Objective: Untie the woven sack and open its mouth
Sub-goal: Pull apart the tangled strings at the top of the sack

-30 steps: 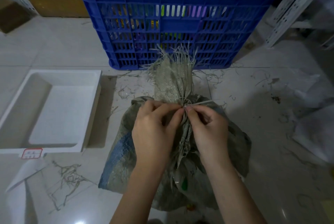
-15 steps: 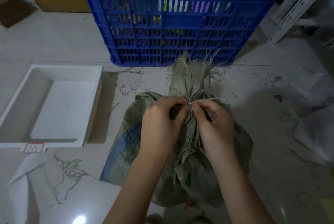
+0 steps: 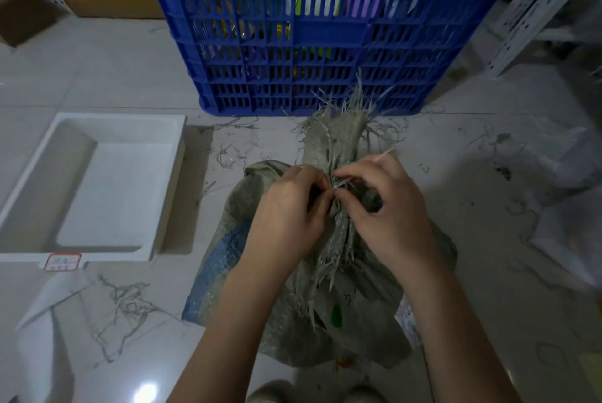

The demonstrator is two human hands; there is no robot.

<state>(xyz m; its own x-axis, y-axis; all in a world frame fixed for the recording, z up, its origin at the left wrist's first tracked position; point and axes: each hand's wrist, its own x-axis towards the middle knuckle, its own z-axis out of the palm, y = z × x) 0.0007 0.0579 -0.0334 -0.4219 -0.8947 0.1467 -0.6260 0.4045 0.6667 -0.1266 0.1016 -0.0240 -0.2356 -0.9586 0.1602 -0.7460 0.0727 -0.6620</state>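
A grey-green woven sack (image 3: 358, 314) with a blue stripe stands on the tiled floor in front of me. Its neck is bunched and bound by a pale tie (image 3: 338, 183), and a frayed tuft (image 3: 338, 129) sticks up above the knot. My left hand (image 3: 290, 210) pinches the tie from the left. My right hand (image 3: 387, 204) pinches it from the right, with a loose end of the tie poking out past its fingers toward the upper right. The fingertips of both hands meet at the knot and hide most of it.
A blue slatted plastic crate (image 3: 325, 34) holding packets stands just behind the sack. A white rectangular tray (image 3: 169, 181) lies on the floor to the left. Loose fibres (image 3: 127, 308) litter the tiles. White plastic bags (image 3: 566, 226) lie at right, and a white perforated rack (image 3: 534, 5) stands at the far right.
Both hands have stayed pinched at the knot. The right hand's fingers have shifted over the neck, and the loose tie end now points further up and to the right.
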